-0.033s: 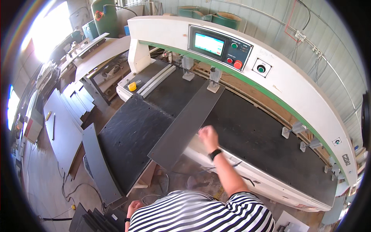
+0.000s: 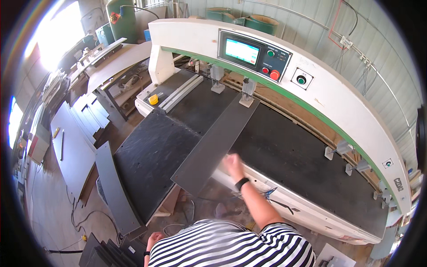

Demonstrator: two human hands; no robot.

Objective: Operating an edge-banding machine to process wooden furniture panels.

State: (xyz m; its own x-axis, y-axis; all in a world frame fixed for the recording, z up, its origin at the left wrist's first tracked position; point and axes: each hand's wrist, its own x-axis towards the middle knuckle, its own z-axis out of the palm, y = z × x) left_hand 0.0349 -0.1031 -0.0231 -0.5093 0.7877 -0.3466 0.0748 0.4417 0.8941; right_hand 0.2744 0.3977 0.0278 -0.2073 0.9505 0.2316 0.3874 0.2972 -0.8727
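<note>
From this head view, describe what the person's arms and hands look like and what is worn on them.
The right hand is bare and motion-blurred, with a black band at the wrist. The forearm is bare up to a short sleeve striped black and white. The left hand shows low in the frame, also bare, with a dark band at its wrist.

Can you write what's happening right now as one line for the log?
right hand on long grey panel | panel on black machine table | left hand low by dark panel stack
</note>
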